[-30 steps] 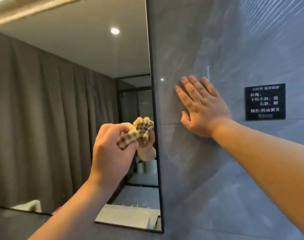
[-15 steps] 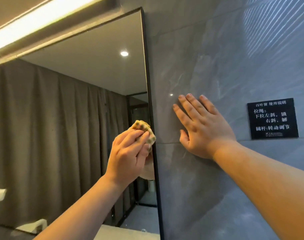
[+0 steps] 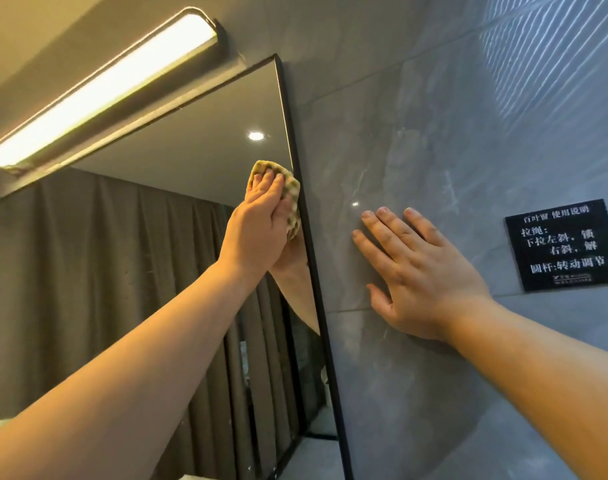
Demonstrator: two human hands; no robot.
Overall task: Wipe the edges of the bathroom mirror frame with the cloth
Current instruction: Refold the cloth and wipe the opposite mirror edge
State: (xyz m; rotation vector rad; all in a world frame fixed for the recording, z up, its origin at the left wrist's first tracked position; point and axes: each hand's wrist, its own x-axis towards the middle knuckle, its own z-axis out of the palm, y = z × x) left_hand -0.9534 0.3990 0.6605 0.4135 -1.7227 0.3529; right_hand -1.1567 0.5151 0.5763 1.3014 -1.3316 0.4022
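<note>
The cloth (image 3: pixel 288 194) looks soft and woven, with a yellow checked pattern and a slightly bumpy texture. The mirror frame (image 3: pixel 321 306) is thin, dark and matt, probably metal. The mirror glass (image 3: pixel 178 161) is smooth and shiny. The wall tiles (image 3: pixel 417 116) are grey, stone-like and polished. The sign (image 3: pixel 565 244) is black and semi-glossy.

Your left hand (image 3: pixel 257 223) presses the cloth (image 3: pixel 288 192) on the mirror frame (image 3: pixel 307 237) at the right edge. Your right hand (image 3: pixel 424 271) lies flat on the wall (image 3: pixel 399 133), at 3 o'clock from the cloth.
</note>
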